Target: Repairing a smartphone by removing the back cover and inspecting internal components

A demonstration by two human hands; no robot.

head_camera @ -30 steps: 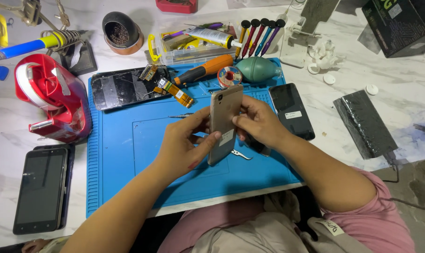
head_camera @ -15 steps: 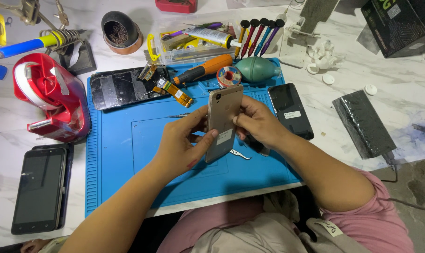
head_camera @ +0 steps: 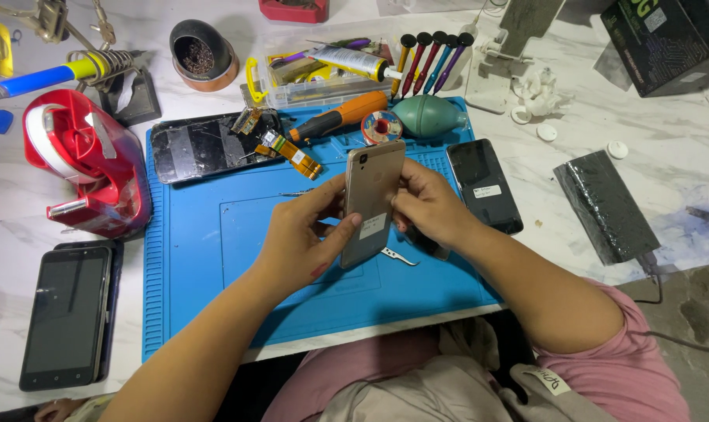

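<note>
At the near left of the desk (head_camera: 605, 117) we see a black phone (head_camera: 65, 316) lying flat, and farther back a red tape dispenser (head_camera: 89, 168). On the blue mat (head_camera: 214, 273) a cracked dark screen panel (head_camera: 202, 144) lies at the far left corner. Our left hand (head_camera: 300, 242) and right hand (head_camera: 429, 207) both clamp a gold phone (head_camera: 370, 203), held tilted above the mat's middle, back facing up, a small white rectangular label on its lower half. Just right of it a second black phone (head_camera: 486, 186) lies on the mat's right edge with a white sticker. Farther right lies a black wrapped slab (head_camera: 605, 205), and a dark box (head_camera: 667, 39) stands at the far right corner.
</note>
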